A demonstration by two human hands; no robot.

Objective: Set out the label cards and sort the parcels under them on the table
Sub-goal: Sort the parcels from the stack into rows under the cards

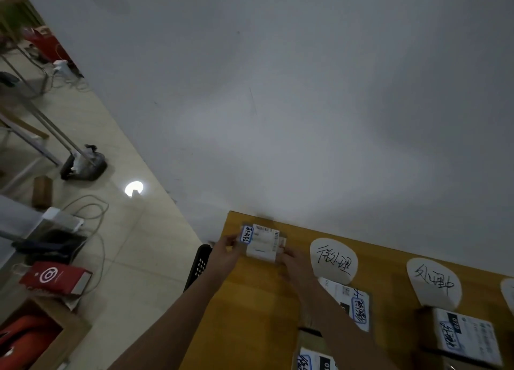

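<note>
- L grip (226,251) + R grip (294,261) pinch parcel (261,241) by its ends, at far-left corner of desk (250,300), near wall (306,91).
- Card 1 (333,259) just R of R grip; parcel 2 (357,307) at its near edge, partly behind R forearm.
- Card 2 (434,283) further R; parcel 3 (467,333) below it.
- Parcel 4 (314,360) at bottom edge, cut off.
- Floor L of desk: black crate (199,264), red bag (55,278).

Matt wooden table (250,300); paper label cards (333,259); glossy tiled floor (133,244)

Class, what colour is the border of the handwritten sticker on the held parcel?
Blue, round the white sticker on the parcel; head view.
</note>
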